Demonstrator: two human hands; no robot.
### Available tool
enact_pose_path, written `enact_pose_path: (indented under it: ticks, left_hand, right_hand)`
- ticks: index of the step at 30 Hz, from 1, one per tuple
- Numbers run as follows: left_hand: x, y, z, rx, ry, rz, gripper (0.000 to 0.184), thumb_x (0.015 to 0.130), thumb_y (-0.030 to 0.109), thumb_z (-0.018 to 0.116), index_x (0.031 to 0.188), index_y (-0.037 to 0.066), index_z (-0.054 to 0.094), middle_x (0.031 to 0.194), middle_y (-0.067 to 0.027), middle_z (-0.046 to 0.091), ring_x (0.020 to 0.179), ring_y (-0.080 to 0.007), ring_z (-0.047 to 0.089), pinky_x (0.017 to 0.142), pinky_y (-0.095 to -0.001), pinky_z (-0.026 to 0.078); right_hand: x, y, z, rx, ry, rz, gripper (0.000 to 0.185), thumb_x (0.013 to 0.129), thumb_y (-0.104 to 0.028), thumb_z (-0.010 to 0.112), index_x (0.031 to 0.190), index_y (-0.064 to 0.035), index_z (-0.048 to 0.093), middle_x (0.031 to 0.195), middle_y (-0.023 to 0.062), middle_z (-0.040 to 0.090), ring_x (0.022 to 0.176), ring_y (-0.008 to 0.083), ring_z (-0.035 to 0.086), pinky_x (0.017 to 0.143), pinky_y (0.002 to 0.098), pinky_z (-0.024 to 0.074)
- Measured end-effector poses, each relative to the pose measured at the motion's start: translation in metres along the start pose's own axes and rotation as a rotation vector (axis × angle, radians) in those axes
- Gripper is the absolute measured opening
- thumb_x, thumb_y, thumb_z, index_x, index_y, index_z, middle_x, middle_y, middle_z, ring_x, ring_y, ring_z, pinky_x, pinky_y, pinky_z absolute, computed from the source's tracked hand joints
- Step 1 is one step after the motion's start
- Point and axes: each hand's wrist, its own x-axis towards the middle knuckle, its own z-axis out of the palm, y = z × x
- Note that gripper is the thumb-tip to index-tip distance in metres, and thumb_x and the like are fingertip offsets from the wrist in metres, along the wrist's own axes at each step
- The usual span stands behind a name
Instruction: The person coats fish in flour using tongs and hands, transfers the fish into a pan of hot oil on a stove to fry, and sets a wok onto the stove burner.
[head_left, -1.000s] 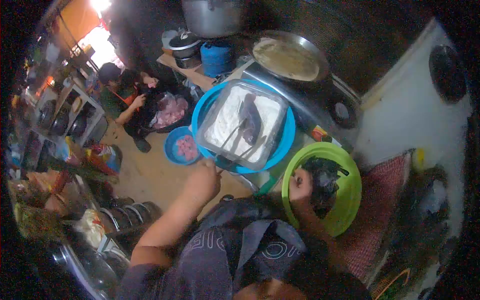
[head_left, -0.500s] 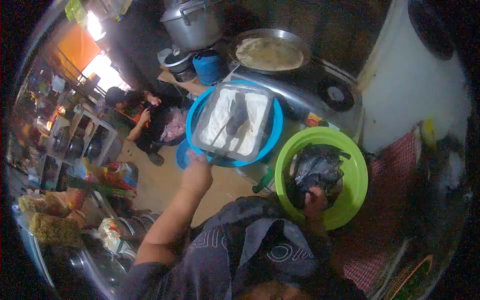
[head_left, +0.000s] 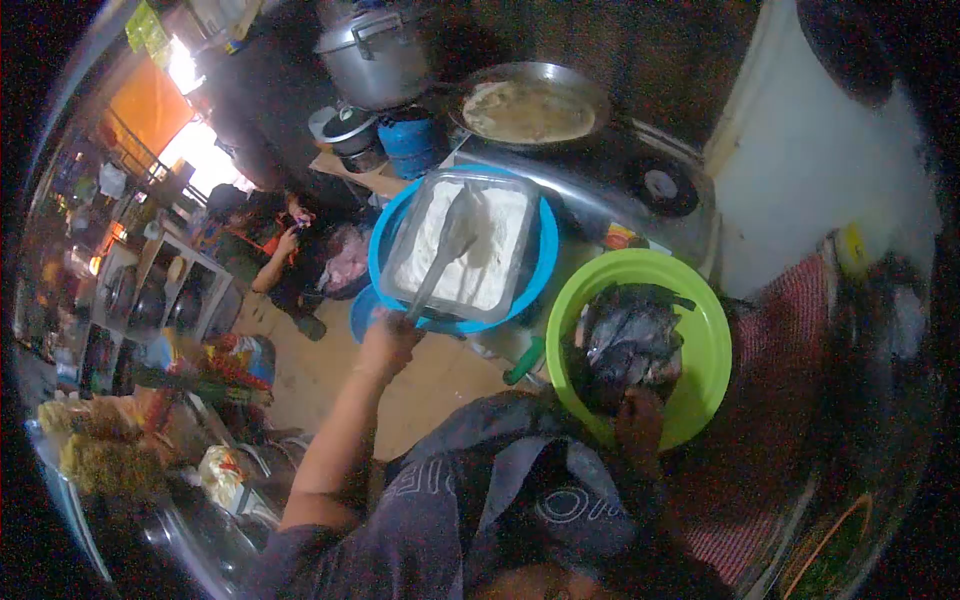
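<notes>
A clear plastic container (head_left: 400,262) of white powder, like flour, rests over a blue basin (head_left: 547,262). My left hand (head_left: 388,345) is closed round the handle of a grey spoon-like utensil (head_left: 457,235), whose broad end lies over the powder. To the right, a lime-green basin (head_left: 715,350) holds a pile of dark, silvery fish (head_left: 630,335). At its near side, my right hand (head_left: 640,410) reaches into the basin with fingers curled at the edge of the fish. Shadow hides exactly what those fingers grip.
Behind are a stove (head_left: 600,190), a wide pan (head_left: 530,110) of oil-like liquid, a lidded pot (head_left: 375,65) and a blue canister (head_left: 408,145). A green handle (head_left: 525,362) lies between the basins. Another person (head_left: 265,245) crouches left beside pinkish meat (head_left: 347,262).
The utensil's broad end has shifted slightly left and turned within the container. My left hand has dropped a little; my right hand has moved slightly down and right in the green basin.
</notes>
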Motion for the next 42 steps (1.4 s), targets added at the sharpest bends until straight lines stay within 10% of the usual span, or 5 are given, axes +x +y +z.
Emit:
enact_pose_path:
  ticks: [3,10,21,38,42]
  left_hand:
    - [-0.013,0.014,-0.003,-0.09,-0.044,0.055,0.018,0.087,0.021,0.067,0.101,0.009,0.066,0.078,-0.0063,0.067,0.056,-0.0149,0.059,0.048,-0.0315,0.044]
    - [0.042,-0.041,0.028,0.346,0.173,0.496,0.032,0.089,0.021,0.063,0.111,0.0,0.054,0.089,-0.0223,0.066,0.084,-0.0382,0.065,0.068,-0.0471,0.05]
    - [0.007,-0.029,0.016,0.711,0.265,0.38,0.04,0.087,0.013,0.052,0.12,-0.009,0.045,0.118,-0.0288,0.06,0.117,-0.0445,0.054,0.099,-0.047,0.044]
    - [0.018,-0.039,-0.04,0.319,0.254,0.422,0.032,0.087,0.029,0.063,0.096,-0.002,0.059,0.087,-0.026,0.065,0.085,-0.0413,0.064,0.074,-0.0477,0.049]
    - [0.014,-0.028,-0.027,0.011,-0.106,0.208,0.017,0.092,0.021,0.061,0.101,0.007,0.06,0.076,-0.0056,0.064,0.062,-0.0179,0.061,0.052,-0.0335,0.047]
  right_hand:
    - [0.003,-0.011,0.0,-0.012,-0.045,0.119,0.014,0.089,-0.014,0.057,0.099,-0.0052,0.06,0.096,0.0187,0.064,0.088,0.0405,0.062,0.079,0.0469,0.0502]
    - [-0.024,0.066,0.044,0.088,-0.015,0.088,0.011,0.091,-0.017,0.059,0.098,-0.0078,0.06,0.092,0.0125,0.062,0.081,0.0318,0.062,0.072,0.0428,0.0494]
    - [-0.008,0.042,0.022,0.099,-0.068,0.19,0.009,0.086,-0.012,0.062,0.09,-0.0046,0.061,0.08,0.0125,0.062,0.073,0.0293,0.062,0.068,0.0396,0.0491]
    - [-0.003,0.015,0.005,0.099,0.034,0.17,0.008,0.087,-0.009,0.061,0.093,-0.0038,0.062,0.087,0.0149,0.063,0.08,0.0325,0.063,0.074,0.0407,0.0503]
    - [-0.005,0.037,0.014,0.12,-0.026,0.176,0.007,0.087,-0.008,0.061,0.093,-0.0033,0.061,0.086,0.0149,0.063,0.079,0.0308,0.063,0.073,0.0392,0.0508]
